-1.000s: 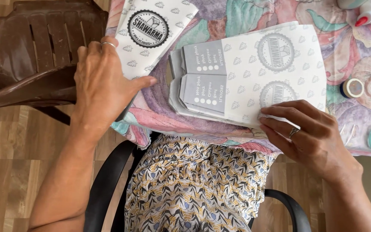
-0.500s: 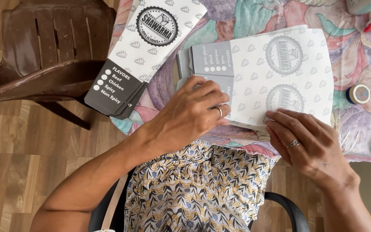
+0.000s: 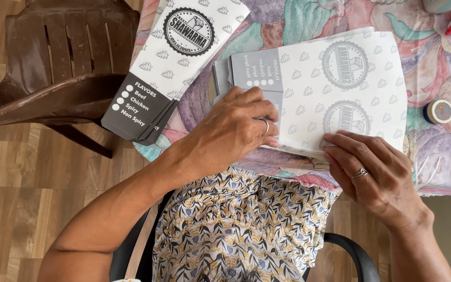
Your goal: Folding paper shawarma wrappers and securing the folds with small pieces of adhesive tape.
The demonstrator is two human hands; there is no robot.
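Tabletop: both hands [image 3: 236,130] flat on printed paper stack [image 3: 340,89].

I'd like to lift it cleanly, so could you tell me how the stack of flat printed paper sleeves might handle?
The stack of paper sleeves looks thin and flat, so probably light and floppy. The loose layers under both hands may slide apart.

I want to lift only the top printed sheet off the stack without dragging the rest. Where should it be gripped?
Probably at the near edge of the top sheet, in the stretch between the left hand and the right hand, coming from the person's side. That edge overhangs the flowered tablecloth slightly, so a fingertip can slip under it. The far edge lies flat.
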